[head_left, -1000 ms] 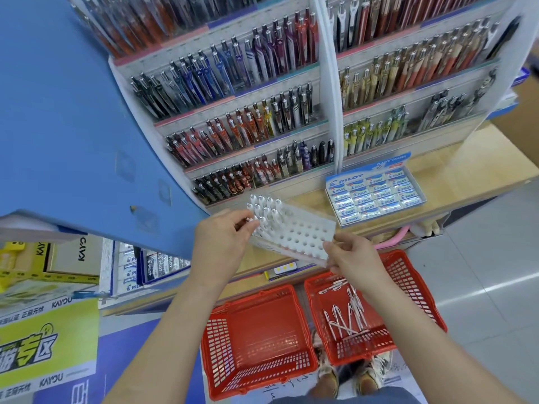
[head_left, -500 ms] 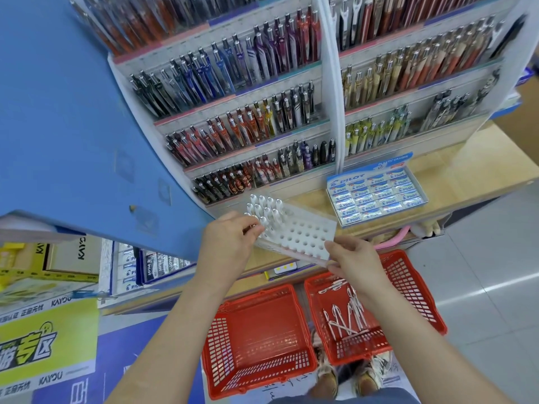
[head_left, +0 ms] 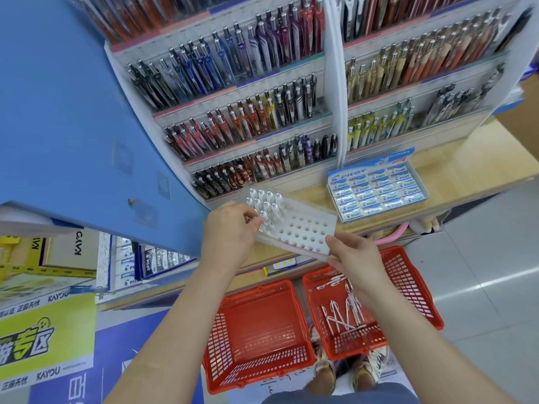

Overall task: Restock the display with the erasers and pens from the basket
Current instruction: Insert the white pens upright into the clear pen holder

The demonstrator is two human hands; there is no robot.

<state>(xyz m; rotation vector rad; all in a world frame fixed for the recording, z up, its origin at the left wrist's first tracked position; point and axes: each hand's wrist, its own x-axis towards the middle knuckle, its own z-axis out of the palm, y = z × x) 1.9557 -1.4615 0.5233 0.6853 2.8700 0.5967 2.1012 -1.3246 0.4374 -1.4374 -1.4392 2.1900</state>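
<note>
Left hand [head_left: 232,231] seemingly pinches a pen [head_left: 261,220], right hand [head_left: 356,256] grips the tray [head_left: 303,230] — most holes empty, more pens [head_left: 348,312] in the right basket [head_left: 415,277].

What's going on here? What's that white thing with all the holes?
A person is restocking pens. Both hands hold a white tray: the left hand grips the end where a few white pens stand in holes, and the right hand pinches the opposite corner. Most holes are unfilled. Loose pens lie in the right-side red basket on the floor. The eraser box on the shelf looks full.
</note>
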